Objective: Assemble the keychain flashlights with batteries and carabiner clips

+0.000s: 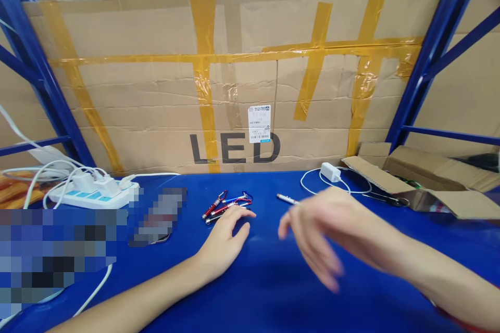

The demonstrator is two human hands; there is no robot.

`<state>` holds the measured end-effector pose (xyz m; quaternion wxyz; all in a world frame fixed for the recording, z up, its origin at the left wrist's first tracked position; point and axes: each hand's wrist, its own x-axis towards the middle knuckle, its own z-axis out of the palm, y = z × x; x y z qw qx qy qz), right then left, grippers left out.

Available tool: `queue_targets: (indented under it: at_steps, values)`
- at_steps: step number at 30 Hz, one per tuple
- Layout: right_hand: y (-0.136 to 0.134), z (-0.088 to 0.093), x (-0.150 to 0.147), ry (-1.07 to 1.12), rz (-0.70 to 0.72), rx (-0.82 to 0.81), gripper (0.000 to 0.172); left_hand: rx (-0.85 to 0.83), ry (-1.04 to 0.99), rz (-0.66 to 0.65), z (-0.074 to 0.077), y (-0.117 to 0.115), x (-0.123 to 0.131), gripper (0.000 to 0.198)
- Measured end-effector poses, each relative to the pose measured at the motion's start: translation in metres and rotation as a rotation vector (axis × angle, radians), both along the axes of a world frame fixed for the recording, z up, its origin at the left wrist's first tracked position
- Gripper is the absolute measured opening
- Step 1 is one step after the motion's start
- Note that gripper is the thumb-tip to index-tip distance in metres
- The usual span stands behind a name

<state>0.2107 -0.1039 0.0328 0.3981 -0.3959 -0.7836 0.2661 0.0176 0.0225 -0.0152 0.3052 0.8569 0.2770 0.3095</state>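
Note:
My left hand [224, 244] rests at the near side of a small pile of keychain flashlights, its fingers stretched and the thumb apart. The pile holds red flashlights [214, 208], a blue one [235, 200] and a dark one [211, 220], with small carabiner clips. My fingers partly cover it, and whether they touch a flashlight is hard to tell. Above the table my right hand [318, 234] hangs bent at the wrist, blurred by motion, with loose fingers and nothing visible in them. Just beyond it lies a white pen-like stick [287, 199], its right end hidden by the hand.
A power strip [94, 195] with plugs and white cables stands left, beside a pixelated phone-like object [160, 218]. A white charger [330, 171] with looped cable lies at the back. An open cardboard box [422, 190] sits right. A taped cardboard sheet [156, 99] walls off the back.

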Motion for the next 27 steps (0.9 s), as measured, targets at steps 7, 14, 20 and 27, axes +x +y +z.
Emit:
queue_targets:
  at_steps: [7,14,20,27]
  values:
    - [0.078,-0.008,0.036,-0.765,-0.656,0.075,0.017,0.466,0.289,0.181,-0.004,-0.013,-0.005,0.035]
    - [0.080,-0.036,0.052,-0.794,-0.733,0.119,0.021,0.659,0.665,0.500,-0.005,-0.010,-0.012,0.041]
    - [0.084,-0.049,0.059,-0.764,-0.635,0.181,0.030,0.642,0.785,0.545,0.001,-0.002,-0.011,0.030]
    - [0.076,-0.045,0.045,-0.672,-0.601,0.317,0.026,0.567,0.766,0.294,0.012,-0.004,-0.005,0.022]
